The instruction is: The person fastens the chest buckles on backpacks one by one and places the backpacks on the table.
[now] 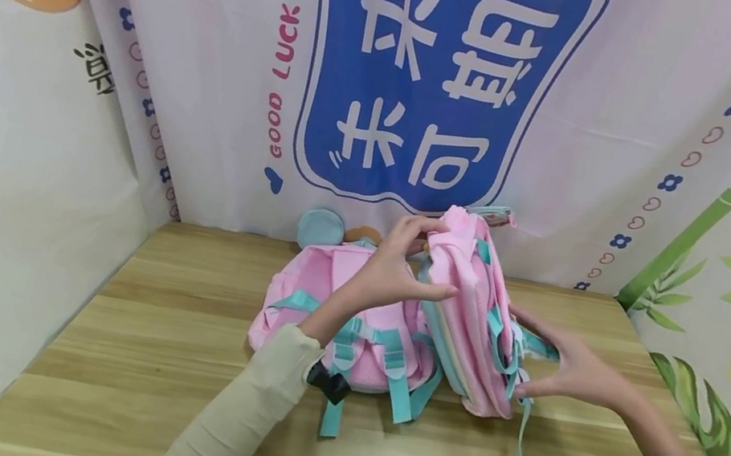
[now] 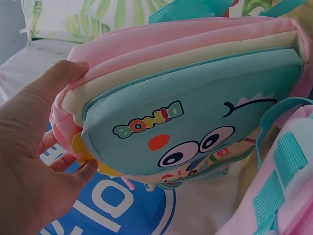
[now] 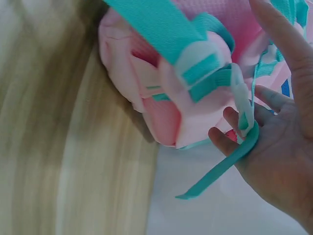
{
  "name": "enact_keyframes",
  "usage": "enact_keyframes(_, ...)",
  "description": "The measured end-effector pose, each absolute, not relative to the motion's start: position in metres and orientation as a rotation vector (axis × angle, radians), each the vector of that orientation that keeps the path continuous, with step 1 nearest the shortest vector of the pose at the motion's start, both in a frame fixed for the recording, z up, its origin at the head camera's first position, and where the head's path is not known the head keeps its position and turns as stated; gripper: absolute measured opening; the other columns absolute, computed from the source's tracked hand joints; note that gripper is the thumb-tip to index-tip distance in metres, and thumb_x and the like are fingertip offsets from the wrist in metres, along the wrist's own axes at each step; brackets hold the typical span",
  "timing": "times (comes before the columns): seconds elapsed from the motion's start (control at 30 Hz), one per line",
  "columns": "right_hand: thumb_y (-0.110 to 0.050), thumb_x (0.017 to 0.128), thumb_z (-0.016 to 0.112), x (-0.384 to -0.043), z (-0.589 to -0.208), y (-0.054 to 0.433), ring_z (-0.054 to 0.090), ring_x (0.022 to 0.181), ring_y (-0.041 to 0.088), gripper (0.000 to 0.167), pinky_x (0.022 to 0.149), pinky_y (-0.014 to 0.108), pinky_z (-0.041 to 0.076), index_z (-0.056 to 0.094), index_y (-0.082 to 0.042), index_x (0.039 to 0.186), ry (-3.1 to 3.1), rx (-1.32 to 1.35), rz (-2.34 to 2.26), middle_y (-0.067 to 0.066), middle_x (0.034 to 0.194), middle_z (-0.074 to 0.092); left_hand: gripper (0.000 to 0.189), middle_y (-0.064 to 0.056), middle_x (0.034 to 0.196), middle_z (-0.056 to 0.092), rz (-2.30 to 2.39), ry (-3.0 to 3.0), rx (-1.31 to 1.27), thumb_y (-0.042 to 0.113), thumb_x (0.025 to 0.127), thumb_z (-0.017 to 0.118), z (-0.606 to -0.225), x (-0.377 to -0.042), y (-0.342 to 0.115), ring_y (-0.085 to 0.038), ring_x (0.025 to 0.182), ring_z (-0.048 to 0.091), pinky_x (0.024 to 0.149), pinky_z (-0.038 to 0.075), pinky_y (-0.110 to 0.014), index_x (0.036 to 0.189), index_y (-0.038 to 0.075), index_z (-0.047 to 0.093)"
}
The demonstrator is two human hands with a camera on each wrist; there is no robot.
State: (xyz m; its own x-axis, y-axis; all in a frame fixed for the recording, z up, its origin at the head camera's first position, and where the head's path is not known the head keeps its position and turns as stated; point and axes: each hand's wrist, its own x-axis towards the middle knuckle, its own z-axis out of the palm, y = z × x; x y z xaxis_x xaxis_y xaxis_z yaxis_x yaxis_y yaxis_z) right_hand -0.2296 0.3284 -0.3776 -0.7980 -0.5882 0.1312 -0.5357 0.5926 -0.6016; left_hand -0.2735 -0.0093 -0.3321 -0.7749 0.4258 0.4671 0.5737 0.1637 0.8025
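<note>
While left hand [image 1: 391, 269] clasps the tilted backpack [image 1: 460, 318] at its 10 o'clock, right hand [image 1: 582, 372], fingers spread, sits by straps [image 3: 220, 171] at 4. Tilted backpack: 3 o'clock of second backpack [image 1: 387, 316]. Advisable: support both sides evenly, straps untangled.

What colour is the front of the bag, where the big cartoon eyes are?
Light blue-green. The bag's front shows best in the left wrist view.

Matt cloth backpack [image 1: 468, 311], woven straps [image 3: 151, 24], smooth wood-grain tabletop [image 1: 154, 386]
</note>
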Motion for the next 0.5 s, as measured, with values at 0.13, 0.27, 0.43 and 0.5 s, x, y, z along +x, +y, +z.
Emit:
enact_keyframes(0.13, -0.025, 0.067, 0.095, -0.229, -0.385, 0.327, 0.041, 0.139, 0.052, 0.116, 0.102, 0.073, 0.039, 0.029, -0.012, 0.161, 2.748, -0.964, -0.986, 0.025, 0.159, 0.038, 0.083, -0.009, 0.147, 0.036, -1.688, -2.309, -0.972, 0.021, 0.076, 0.090, -0.335, -0.275, -0.015, -0.022, 0.128, 0.050, 0.107, 0.050, -0.037, 0.145, 0.012, 0.045)
enact_keyframes(0.27, -0.026, 0.067, 0.095, -0.228, -0.391, 0.326, 0.040, 0.140, 0.054, 0.116, 0.102, 0.075, 0.039, 0.029, -0.012, 0.161, 2.738, -0.938, -0.993, 0.027, 0.159, 0.037, 0.081, -0.010, 0.144, 0.037, -1.692, -2.327, -0.965, 0.019, 0.077, 0.089, -0.339, -0.277, -0.020, -0.023, 0.124, 0.050, 0.102, 0.051, -0.041, 0.144, 0.012, 0.045)
enact_keyframes(0.43, -0.027, 0.068, 0.095, -0.225, -0.396, 0.327, 0.041, 0.139, 0.053, 0.114, 0.102, 0.070, 0.042, 0.030, -0.008, 0.160, 2.728, -0.897, -0.984, 0.029, 0.158, 0.038, 0.081, -0.009, 0.144, 0.037, -1.692, -2.403, -0.915, 0.022, 0.078, 0.089, -0.346, -0.276, -0.024, -0.024, 0.127, 0.048, 0.112, 0.046, -0.042, 0.145, 0.014, 0.044)
enact_keyframes(0.5, -0.027, 0.069, 0.094, -0.224, -0.398, 0.329, 0.041, 0.140, 0.051, 0.112, 0.105, 0.060, 0.045, 0.030, -0.006, 0.159, 2.730, -0.893, -0.970, 0.028, 0.159, 0.037, 0.082, -0.008, 0.144, 0.038, -1.680, -2.441, -0.890, 0.025, 0.078, 0.089, -0.349, -0.276, -0.025, -0.024, 0.129, 0.047, 0.114, 0.045, -0.041, 0.145, 0.015, 0.044)
